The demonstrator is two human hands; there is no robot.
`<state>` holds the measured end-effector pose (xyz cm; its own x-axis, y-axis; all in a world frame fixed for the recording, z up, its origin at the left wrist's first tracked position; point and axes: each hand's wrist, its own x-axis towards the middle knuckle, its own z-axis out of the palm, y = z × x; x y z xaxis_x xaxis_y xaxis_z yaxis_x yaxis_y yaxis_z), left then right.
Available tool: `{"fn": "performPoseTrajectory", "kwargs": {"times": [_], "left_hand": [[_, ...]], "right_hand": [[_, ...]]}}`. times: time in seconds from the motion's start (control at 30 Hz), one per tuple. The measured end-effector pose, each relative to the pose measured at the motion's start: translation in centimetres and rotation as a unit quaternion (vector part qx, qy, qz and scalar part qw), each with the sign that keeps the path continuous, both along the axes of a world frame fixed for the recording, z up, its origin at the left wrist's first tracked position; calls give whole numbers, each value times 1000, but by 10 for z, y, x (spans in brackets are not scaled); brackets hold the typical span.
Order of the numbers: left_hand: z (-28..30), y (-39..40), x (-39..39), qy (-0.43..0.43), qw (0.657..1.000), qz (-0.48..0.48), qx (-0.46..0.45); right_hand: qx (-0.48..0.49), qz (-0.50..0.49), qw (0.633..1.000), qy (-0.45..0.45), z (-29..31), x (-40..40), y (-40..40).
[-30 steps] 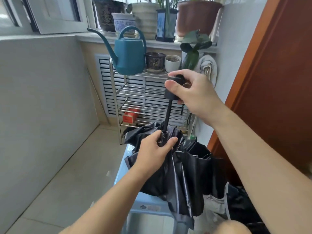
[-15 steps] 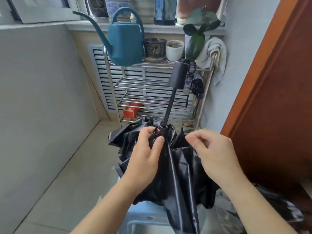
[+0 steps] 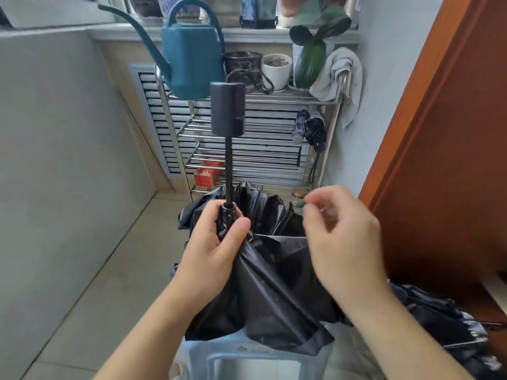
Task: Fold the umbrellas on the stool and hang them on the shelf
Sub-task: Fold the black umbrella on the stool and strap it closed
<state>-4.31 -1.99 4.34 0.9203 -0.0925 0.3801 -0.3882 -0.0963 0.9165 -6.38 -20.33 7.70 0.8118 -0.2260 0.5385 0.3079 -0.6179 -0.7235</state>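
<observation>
A black umbrella point(image 3: 271, 281) stands handle-up over the pale blue stool point(image 3: 247, 355), its loose canopy hanging in folds. Its thick black handle point(image 3: 227, 108) tops a short shaft. My left hand point(image 3: 214, 248) grips the shaft's base where the ribs gather. My right hand point(image 3: 340, 237) is blurred, with fingers curled at the canopy's right edge; whether it pinches the fabric is unclear. A second dark umbrella point(image 3: 441, 322) lies crumpled at the lower right. Two folded umbrellas point(image 3: 310, 130) hang on the right side of the metal shelf point(image 3: 330, 149).
A teal watering can point(image 3: 192, 58), small pots point(image 3: 275, 68) and a plant stand on the shelf's top tier, with a grey cloth point(image 3: 340, 72) draped over its right post. A red box point(image 3: 207, 175) lies on a lower tier. An orange door point(image 3: 452, 133) closes the right side.
My right hand let go of the handle and dropped to the canopy's right edge. The umbrella now stands more upright, handle shifted left. My left hand keeps its grip.
</observation>
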Motion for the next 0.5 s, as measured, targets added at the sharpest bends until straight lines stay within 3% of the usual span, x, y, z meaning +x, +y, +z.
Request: {"fn": "performPoseTrajectory", "kwargs": {"times": [0.03, 0.1, 0.17, 0.3, 0.5], "left_hand": [[0, 4, 0, 7, 1000, -5, -3], [-1, 8, -1, 7, 1000, -3, 12], [-1, 7, -3, -4, 1000, 6, 30], [0, 4, -4, -15, 999, 7, 42], [7, -4, -17, 13, 996, 13, 84]], "right_hand": [[-41, -8, 998, 35, 1, 3, -12], [-74, 48, 977, 195, -1, 8, -30], [-40, 127, 953, 273, -9, 7, -30], [110, 192, 951, 214, -18, 0, -9], [244, 181, 941, 148, -20, -7, 19]]}}
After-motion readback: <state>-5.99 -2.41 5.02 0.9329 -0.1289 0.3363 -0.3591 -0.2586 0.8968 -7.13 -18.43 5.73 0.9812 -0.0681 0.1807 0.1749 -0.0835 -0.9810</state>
